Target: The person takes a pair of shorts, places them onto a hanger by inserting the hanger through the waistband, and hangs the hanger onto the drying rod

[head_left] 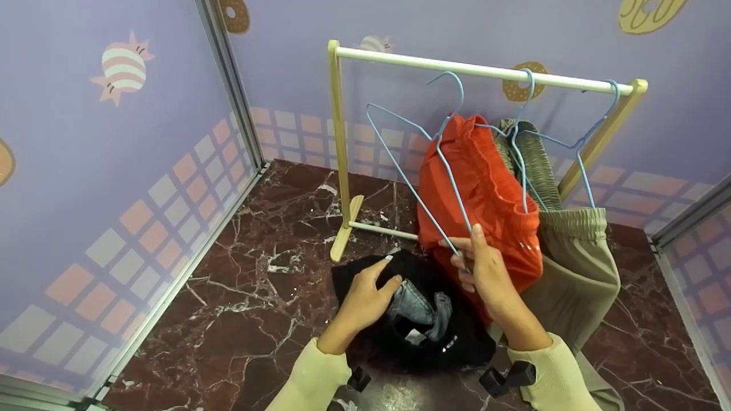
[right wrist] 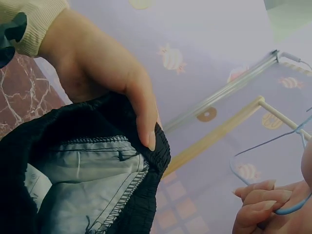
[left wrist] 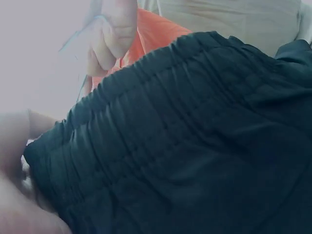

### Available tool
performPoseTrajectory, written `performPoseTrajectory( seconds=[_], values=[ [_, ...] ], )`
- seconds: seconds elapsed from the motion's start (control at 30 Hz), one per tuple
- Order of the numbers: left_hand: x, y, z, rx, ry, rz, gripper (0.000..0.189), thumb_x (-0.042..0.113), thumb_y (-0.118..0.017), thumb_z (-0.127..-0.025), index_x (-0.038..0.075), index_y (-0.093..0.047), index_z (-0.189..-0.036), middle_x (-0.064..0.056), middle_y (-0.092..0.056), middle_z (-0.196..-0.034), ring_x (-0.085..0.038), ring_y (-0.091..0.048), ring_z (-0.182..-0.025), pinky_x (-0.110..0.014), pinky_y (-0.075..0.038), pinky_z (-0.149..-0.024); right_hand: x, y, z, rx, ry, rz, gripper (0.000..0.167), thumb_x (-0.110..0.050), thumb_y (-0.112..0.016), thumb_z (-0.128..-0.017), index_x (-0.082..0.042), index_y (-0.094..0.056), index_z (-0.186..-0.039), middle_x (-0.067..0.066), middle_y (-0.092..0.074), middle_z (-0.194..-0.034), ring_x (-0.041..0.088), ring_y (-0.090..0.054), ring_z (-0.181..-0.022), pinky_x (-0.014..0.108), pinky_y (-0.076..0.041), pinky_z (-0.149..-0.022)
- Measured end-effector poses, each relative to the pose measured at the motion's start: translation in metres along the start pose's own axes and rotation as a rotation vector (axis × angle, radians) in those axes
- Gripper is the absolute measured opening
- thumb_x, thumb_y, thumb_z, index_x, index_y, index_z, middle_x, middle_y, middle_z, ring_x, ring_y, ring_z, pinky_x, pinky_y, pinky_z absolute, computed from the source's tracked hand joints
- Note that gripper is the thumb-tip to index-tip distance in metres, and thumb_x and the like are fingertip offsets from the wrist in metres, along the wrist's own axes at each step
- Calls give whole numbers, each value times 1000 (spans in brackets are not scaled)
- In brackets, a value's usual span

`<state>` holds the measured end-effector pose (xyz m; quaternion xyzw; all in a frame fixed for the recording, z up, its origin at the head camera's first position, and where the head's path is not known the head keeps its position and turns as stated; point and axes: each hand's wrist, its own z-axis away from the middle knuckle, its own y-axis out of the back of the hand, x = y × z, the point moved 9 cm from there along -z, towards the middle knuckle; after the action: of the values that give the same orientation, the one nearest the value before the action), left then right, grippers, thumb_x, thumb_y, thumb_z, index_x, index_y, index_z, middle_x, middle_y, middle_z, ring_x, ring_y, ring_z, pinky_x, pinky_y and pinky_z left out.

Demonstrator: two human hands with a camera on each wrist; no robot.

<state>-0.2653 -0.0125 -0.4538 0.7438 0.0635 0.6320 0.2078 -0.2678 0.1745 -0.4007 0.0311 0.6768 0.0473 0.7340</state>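
My left hand (head_left: 365,297) pinches the elastic waistband of a pair of black shorts (head_left: 422,354), thumb inside the opening. Pale pocket lining (right wrist: 92,165) and a white tag (right wrist: 39,185) show within. In the left wrist view the gathered waistband (left wrist: 122,117) fills the middle, my fingers at its left end. My right hand (head_left: 485,274) grips a light blue wire hanger (head_left: 394,154) by its lower end, thumb along the wire. The hanger stands tilted above the shorts, its hook close in front of the rail.
A wooden rack with a white rail (head_left: 411,60) stands against the patterned wall (head_left: 285,57). Red shorts (head_left: 474,182) and khaki trousers (head_left: 577,257) hang from blue hangers on its right side. The floor (head_left: 245,285) is dark red marble.
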Motion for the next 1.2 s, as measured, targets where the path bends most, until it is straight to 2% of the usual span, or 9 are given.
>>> performPoseTrajectory(
  seconds=[0.2, 0.43, 0.6, 0.73, 0.83, 0.97, 1.1, 1.2],
  values=[
    [4, 4, 0, 38, -30, -78, 48, 24, -55, -95, -2, -52, -135, -19, -53, -139, -31, -48, -132, -46, -39, -109, 2, 4, 14, 6, 18, 18, 67, -51, -20, -104, -2, -67, -110, 0, -41, -68, 7, -28, -45, 21, -27, -43],
    [6, 10, 2, 98, -52, -208, 41, 22, -57, -94, 5, -58, -132, -16, -60, -132, -32, -57, -123, -48, -45, -101, 7, 12, 31, -2, 20, 48, 66, -47, -19, -105, -2, -66, -112, 1, -41, -68, 7, -26, -44, 20, -27, -40],
    [10, 14, 4, 156, -92, -333, 36, 19, -57, -93, 5, -63, -126, -15, -66, -123, -34, -66, -107, -48, -52, -89, 12, 18, 42, -1, 15, 62, 65, -45, -19, -106, -2, -67, -111, 1, -42, -68, 7, -28, -44, 20, -27, -41],
    [15, 16, 6, 207, -133, -441, 33, 18, -59, -91, 9, -66, -121, -14, -71, -112, -35, -70, -94, -48, -55, -73, 17, 21, 48, -6, 7, 52, 63, -43, -20, -106, -3, -68, -109, 2, -42, -68, 6, -27, -44, 19, -26, -42],
    [16, 17, 8, 229, -144, -505, 32, 18, -59, -90, 11, -67, -120, -11, -72, -110, -34, -70, -90, -47, -55, -68, 19, 23, 52, -12, 13, 53, 63, -42, -19, -106, -2, -68, -107, 2, -42, -68, 6, -28, -45, 20, -26, -41],
    [16, 17, 8, 242, -155, -557, 31, 18, -58, -91, 10, -67, -119, -9, -72, -106, -34, -69, -84, -45, -55, -68, 22, 26, 58, -19, 18, 60, 64, -42, -18, -107, -2, -68, -108, 1, -43, -68, 7, -28, -45, 20, -26, -41],
    [14, 20, 9, 285, -172, -631, 29, 16, -59, -90, 10, -68, -118, -7, -67, -94, -29, -62, -63, -40, -51, -56, 27, 29, 63, -24, 4, 77, 63, -40, -17, -107, -2, -67, -110, 2, -43, -68, 7, -27, -44, 19, -26, -40],
    [11, 23, 10, 337, -176, -697, 27, 14, -61, -89, 11, -68, -115, -6, -62, -89, -24, -54, -53, -37, -46, -48, 32, 32, 66, -35, -15, 88, 63, -41, -18, -107, -2, -67, -113, 1, -44, -68, 6, -27, -44, 19, -27, -40]
  ],
)
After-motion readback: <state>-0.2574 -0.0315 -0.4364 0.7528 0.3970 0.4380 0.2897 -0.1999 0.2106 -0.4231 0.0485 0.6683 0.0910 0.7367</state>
